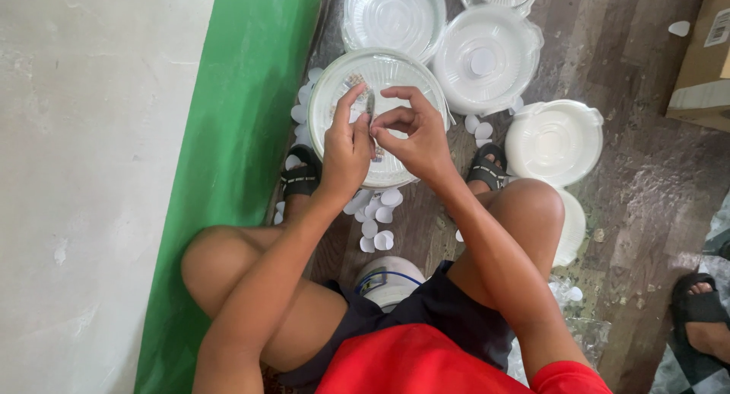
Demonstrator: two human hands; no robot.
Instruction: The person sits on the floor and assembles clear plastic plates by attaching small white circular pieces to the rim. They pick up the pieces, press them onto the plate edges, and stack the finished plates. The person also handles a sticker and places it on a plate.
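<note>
Two hands pinch a small dark piece over a clear lidded bowl.

Left hand (346, 147) and right hand (414, 135) both grip the small dark piece (370, 105) with fingertips, above the clear bowl (327, 97) on the floor; beyond, white lidded containers (487, 59).

Down on the worn wooden floor (654, 173), dark and scuffed, the clear plastic lidded bowl (334, 82) sits dead centre, our landmark. Just beyond it lies another clear lid (394, 14); to its right, touching close, a white lidded container (487, 55), and further right another one (553, 141). Small white paper discs (378, 227) lie scattered on the near side of the bowl, more discs (302, 112) along its left edge. A cardboard box (703, 59) rests well off to the right. Left of the bowl runs a green strip (228, 173).
</note>
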